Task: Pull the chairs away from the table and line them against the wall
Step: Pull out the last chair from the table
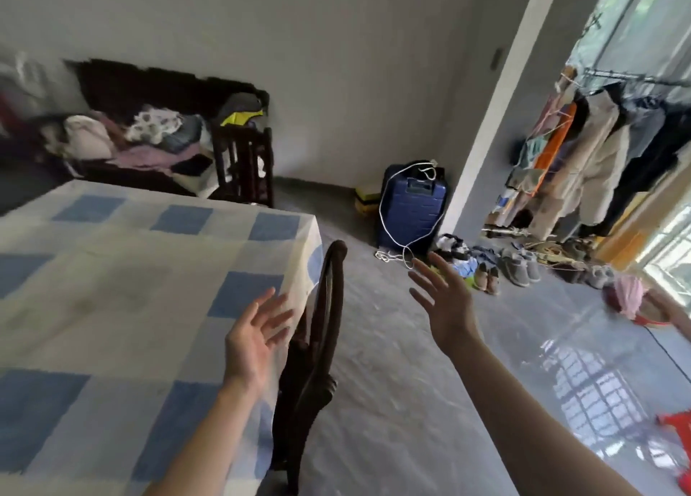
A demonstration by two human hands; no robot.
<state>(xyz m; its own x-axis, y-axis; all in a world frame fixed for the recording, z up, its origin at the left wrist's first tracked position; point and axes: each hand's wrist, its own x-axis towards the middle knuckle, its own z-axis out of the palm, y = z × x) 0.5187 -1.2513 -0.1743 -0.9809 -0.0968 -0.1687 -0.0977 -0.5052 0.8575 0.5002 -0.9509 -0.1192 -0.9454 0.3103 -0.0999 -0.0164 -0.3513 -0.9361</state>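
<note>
chair (318,346) seat hidden under table (112,271)

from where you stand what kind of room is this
Most likely a lived-in home's dining and living room: a table under a blue-checked cloth with a dark wooden chair pushed in, a blue suitcase by the wall, and a clothes rack.

Pale wall (336,46), glossy grey floor (411,383), cluttered bench (149,147).
</note>
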